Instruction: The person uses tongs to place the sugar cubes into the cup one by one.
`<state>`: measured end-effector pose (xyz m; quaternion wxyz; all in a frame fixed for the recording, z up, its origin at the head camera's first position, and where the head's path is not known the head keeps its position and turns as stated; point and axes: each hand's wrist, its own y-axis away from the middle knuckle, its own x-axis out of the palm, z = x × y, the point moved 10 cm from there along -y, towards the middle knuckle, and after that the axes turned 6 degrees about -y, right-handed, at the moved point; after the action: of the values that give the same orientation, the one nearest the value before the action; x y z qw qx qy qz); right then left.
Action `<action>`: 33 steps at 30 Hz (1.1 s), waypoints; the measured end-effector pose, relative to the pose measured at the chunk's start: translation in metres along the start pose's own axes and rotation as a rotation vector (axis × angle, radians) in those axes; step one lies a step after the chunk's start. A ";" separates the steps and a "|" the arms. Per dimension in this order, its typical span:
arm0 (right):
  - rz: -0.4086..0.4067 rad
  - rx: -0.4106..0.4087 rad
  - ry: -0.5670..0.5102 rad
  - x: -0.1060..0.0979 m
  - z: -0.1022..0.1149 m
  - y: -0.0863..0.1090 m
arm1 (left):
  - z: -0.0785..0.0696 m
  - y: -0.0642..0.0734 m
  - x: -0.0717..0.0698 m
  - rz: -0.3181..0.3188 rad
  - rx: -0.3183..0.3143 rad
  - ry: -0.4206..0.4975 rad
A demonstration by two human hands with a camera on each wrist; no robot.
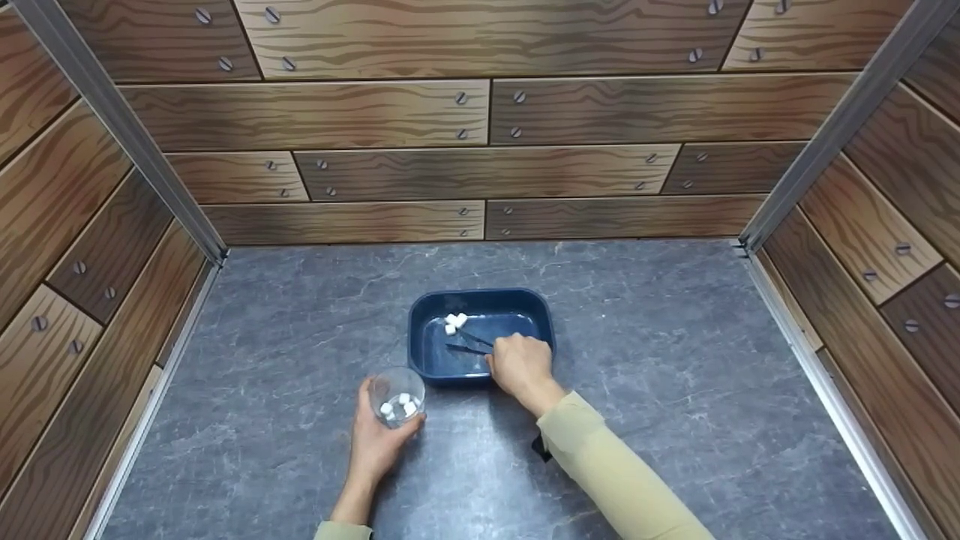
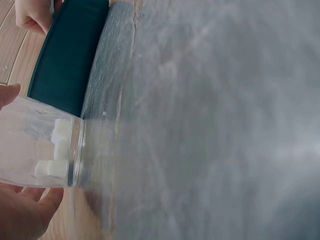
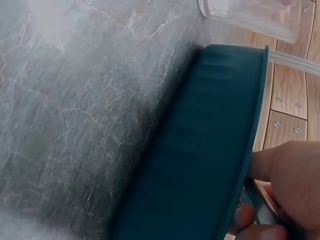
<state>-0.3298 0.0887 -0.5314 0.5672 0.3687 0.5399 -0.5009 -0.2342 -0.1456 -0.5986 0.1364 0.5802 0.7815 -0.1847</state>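
Note:
My left hand [image 1: 375, 448] holds a clear plastic cup [image 1: 384, 386] near the tray's front left corner, thumb and fingers on opposite sides. Several small white rounded cubes lie at the cup's bottom; the left wrist view shows some of these white cubes [image 2: 61, 136] through the wall. A dark blue rectangular tray [image 1: 517, 324] is on the floor ahead. Over its right front rim, my right hand [image 1: 520, 364] pinches dark tweezers [image 1: 469, 349], their two tips spread apart and pointing left inside the tray. Close to one tip is a small cluster of white cubes [image 1: 454, 324].
The grey marbled surface [image 1: 300, 322] extends around the tray and cup. Wood-patterned panels [image 1: 480, 112] stand behind and on both sides, with metal corner posts [image 1: 825, 142] between them.

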 end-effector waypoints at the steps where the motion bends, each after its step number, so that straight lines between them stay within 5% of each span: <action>1: -0.002 -0.003 0.004 0.001 0.001 -0.001 | 0.000 0.000 0.000 0.000 0.001 0.001; 33: -0.086 -0.050 0.028 0.004 0.007 -0.010 | 0.001 -0.001 -0.001 0.004 -0.004 -0.004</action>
<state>-0.3384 0.0794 -0.5331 0.5465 0.3377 0.5756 -0.5059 -0.2345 -0.1471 -0.5993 0.1392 0.5811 0.7805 -0.1840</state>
